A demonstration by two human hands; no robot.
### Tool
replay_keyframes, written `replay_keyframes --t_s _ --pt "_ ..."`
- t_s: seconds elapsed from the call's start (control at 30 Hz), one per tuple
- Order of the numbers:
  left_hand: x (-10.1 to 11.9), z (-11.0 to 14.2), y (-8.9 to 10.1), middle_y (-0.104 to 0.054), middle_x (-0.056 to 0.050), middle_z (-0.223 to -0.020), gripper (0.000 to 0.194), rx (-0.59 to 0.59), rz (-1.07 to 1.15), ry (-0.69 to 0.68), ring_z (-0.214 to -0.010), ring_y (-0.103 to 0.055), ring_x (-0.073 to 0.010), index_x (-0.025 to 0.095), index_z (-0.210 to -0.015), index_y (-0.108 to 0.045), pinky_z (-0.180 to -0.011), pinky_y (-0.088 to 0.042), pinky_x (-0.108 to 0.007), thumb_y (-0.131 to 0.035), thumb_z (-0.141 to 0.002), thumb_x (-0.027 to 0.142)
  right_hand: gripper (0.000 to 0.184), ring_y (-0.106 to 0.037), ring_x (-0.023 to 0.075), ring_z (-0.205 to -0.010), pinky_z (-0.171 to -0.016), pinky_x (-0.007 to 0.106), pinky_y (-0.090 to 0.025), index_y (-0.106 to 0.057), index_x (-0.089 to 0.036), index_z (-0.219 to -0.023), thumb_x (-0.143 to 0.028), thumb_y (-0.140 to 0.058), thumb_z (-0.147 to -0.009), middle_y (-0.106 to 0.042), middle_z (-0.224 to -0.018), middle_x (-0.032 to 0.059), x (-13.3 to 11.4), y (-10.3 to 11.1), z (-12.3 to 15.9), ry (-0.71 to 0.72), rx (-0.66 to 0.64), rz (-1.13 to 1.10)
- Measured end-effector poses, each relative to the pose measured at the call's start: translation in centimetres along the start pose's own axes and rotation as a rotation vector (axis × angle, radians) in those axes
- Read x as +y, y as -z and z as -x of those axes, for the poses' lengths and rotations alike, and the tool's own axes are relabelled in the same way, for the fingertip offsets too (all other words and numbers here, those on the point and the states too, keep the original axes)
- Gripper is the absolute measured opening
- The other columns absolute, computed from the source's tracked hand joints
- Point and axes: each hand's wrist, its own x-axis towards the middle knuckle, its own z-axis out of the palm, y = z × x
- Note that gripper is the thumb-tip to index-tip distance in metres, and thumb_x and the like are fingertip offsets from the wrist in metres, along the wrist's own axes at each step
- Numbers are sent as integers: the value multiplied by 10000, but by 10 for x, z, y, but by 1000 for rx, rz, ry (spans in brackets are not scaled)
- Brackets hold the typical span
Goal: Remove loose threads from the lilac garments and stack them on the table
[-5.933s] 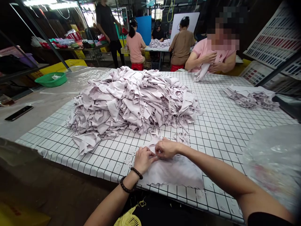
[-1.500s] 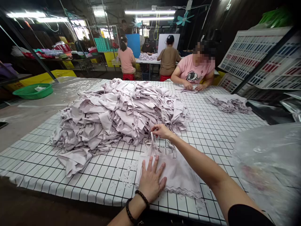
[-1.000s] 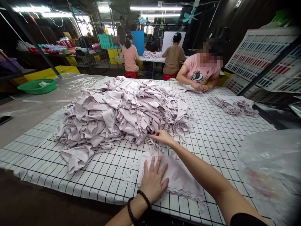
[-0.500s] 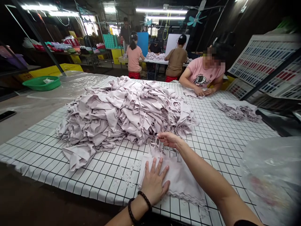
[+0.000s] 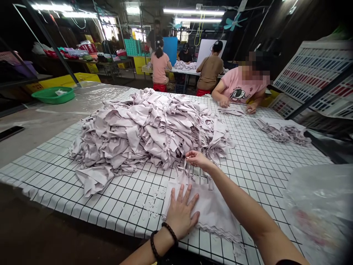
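Note:
My left hand (image 5: pixel 180 208) lies flat with fingers spread on a flat stack of pale pinkish-grey fabric pieces (image 5: pixel 215 213). Beyond it, my right hand (image 5: pixel 196 159) is closed in a pinch on a thin fabric strap (image 5: pixel 186 163) that trails down towards the top edge of the stack. Just past my right hand rises a large heap of the same pale fabric pieces (image 5: pixel 149 125). Small white scraps (image 5: pixel 150 204) are scattered left of the stack.
A grid-patterned cloth (image 5: pixel 116 198) covers the table. Across it, a co-worker (image 5: pixel 242 86) handles fabric near another fabric stack (image 5: pixel 282 129). A clear plastic bag (image 5: pixel 320 198) sits at the right, a green basin (image 5: pixel 53 95) and a phone (image 5: pixel 11 133) at the left.
My hands keep nearly the same places, left flat on the stack, right pinching the strap. The view has shifted slightly. Across the table, the co-worker's hands have moved apart.

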Motion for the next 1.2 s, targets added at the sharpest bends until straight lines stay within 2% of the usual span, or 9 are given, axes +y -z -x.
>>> replay_keyframes --t_s 0.2,0.4,0.5,0.63,0.77,0.87,0.97,1.03,1.2 --pt "0 0 0 -75 -17 -1568 557 5 -3 0 -1412 -87 -356 367 -1452 -234 -1071 -105 -655 -296 -926 538 248 -475 60 -511 -436 161 -334 -595 -154 -759 -103 -697 -539 -551 -590 -57 -6 3 -4 41 74 77" --pt "0 -1 1 -89 -19 -1567 559 9 -6 4 -1412 -90 -351 363 -1451 -243 -1077 -101 -646 -301 -924 539 164 -590 107 -571 -509 208 -464 -550 -166 -790 -186 -640 -654 -634 -679 15 -1 6 -1 -7 13 85" --pt "1 -1 1 -85 -6 -1567 556 12 -18 5 -1410 -101 -354 375 -1449 -237 -1076 -108 -645 -311 -923 535 128 -588 111 -542 -493 215 -455 -534 -169 -789 -177 -615 -691 -664 -693 31 -2 8 1 -30 -6 156" --pt "1 0 1 -68 -11 -1569 561 14 -20 2 -1411 -98 -353 372 -1453 -224 -1077 -108 -646 -316 -923 532 147 -580 122 -523 -488 215 -416 -555 -169 -765 -111 -638 -659 -666 -641 15 -4 9 2 -30 4 314" --pt "0 0 0 -55 -17 -1569 559 10 -4 -2 -1416 -86 -345 373 -1457 -206 -1075 -100 -651 -297 -929 533 105 -523 102 -524 -499 205 -352 -591 -158 -626 -108 -682 -618 -608 -555 -17 -7 10 0 -21 51 442" --pt "0 0 0 -52 -16 -1570 560 9 -1 -2 -1416 -83 -346 374 -1457 -206 -1076 -97 -650 -296 -928 535 151 -479 95 -526 -491 206 -319 -584 -151 -530 -157 -718 -601 -554 -501 -28 -9 13 -3 -58 51 466" --pt "0 0 0 -51 -17 -1570 558 10 1 1 -1415 -83 -345 372 -1455 -215 -1075 -96 -650 -298 -928 535 187 -467 93 -516 -458 202 -312 -609 -142 -529 -232 -761 -590 -568 -516 -11 -12 17 -3 -137 -20 418" --pt "1 0 0 -55 -18 -1570 558 13 -4 2 -1413 -88 -346 371 -1453 -223 -1075 -97 -648 -306 -926 534 192 -486 93 -522 -436 196 -325 -649 -139 -604 -287 -772 -603 -620 -595 14 -15 17 -1 -191 -101 345" --pt "1 0 0 -81 -18 -1568 565 17 -23 3 -1405 -110 -350 366 -1449 -244 -1078 -98 -639 -352 -917 522 193 -577 110 -580 -516 221 -471 -662 -143 -780 -294 -731 -683 -666 -700 47 -17 6 2 -259 -239 131"
